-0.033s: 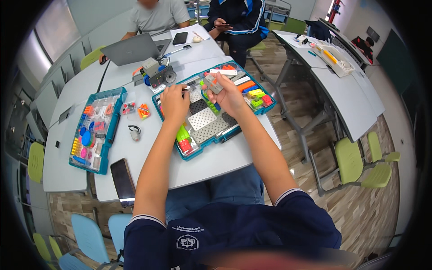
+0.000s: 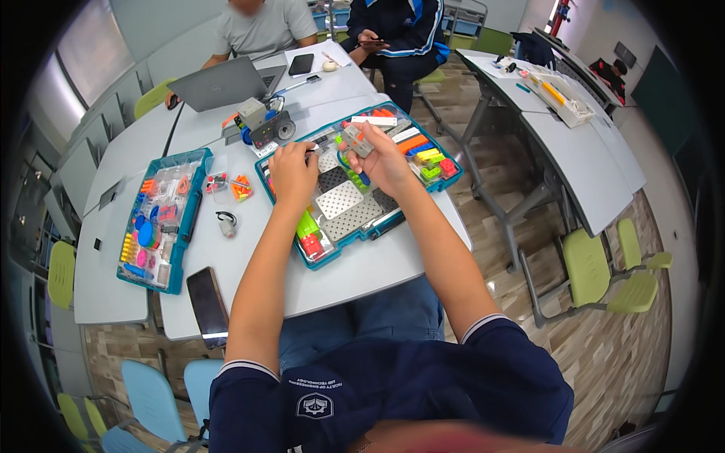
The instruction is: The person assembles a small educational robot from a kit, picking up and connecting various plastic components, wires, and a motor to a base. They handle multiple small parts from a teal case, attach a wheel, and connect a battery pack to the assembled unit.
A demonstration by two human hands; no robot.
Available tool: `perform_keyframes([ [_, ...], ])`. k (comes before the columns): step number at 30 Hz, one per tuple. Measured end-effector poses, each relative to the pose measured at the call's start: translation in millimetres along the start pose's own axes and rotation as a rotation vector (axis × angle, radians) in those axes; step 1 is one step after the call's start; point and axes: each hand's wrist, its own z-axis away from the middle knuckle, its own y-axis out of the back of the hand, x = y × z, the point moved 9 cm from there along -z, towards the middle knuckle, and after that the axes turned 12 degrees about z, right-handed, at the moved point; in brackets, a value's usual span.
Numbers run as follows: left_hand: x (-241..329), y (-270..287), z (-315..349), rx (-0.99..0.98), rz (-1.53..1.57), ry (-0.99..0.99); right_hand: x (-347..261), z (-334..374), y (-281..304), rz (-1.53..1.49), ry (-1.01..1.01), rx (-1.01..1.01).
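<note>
My right hand (image 2: 385, 167) grips a small grey building-kit block (image 2: 356, 139) with an orange patch, held above the open teal parts case (image 2: 323, 261). My left hand (image 2: 293, 172) is over the left part of the same case, its fingers curled together. A small dark piece (image 2: 310, 154) shows at its fingertips, too small to name. Beneath the hands lie a white perforated plate (image 2: 339, 199), a grey perforated plate (image 2: 352, 217) and a black one (image 2: 331, 178). Red and lime beams (image 2: 310, 235) sit by the case's near left corner.
Left of the case stand a second teal case (image 2: 198, 189) of small parts, a clear tray (image 2: 217, 181), a grey clip-like piece (image 2: 226, 222) and a phone (image 2: 205, 303). Farther off are a wheeled model (image 2: 266, 125), a laptop (image 2: 219, 83) and two seated people.
</note>
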Motion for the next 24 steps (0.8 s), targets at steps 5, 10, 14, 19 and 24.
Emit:
perform_keyframes([
  [5, 10.8, 5.8, -2.2, 0.027, 0.064, -0.077, -2.4, -4.5, 9.3, -0.025, 0.016, 0.045],
  [10, 19.6, 6.4, -3.4, 0.063, 0.029, -0.14, -9.5, -3.0, 18.0, 0.102, 0.035, 0.13],
  [14, 24.9, 9.2, -4.1, 0.114, 0.056, -0.2, -15.8, -4.8, 15.1, 0.105, 0.094, 0.119],
  [19, 26.9, 9.5, -3.5, 0.131, 0.022, -0.232, -11.3, -5.3, 12.9, 0.106, 0.09, 0.091],
  [24, 29.9, 16.6, -4.7, 0.181, 0.116, -0.21, -2.4, -4.7, 11.9, 0.142, 0.004, 0.113],
])
